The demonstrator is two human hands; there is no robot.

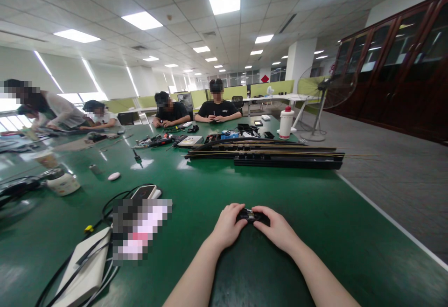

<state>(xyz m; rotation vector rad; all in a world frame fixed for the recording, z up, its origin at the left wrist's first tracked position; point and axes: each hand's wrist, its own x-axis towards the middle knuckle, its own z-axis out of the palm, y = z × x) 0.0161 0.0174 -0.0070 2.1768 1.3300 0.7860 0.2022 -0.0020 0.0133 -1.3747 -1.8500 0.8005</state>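
Observation:
A small black device [250,215] with a lighter, metallic-looking patch in its middle lies between my two hands, just above or on the green table [196,246]. Around its left end the fingers and thumb of my left hand [229,225] are closed. My right hand [275,227] grips the right end in the same way, thumb in front and fingers behind. Much of the device is hidden by my fingers, and its exact kind is too small to make out.
Long black bars [287,160] with thin yellowish rods lie across the table ahead. To the left are a white box [86,265] with cables, a phone [144,192] and a paper cup [63,183]. A white bottle [286,124] stands far right. Several people sit or lean beyond.

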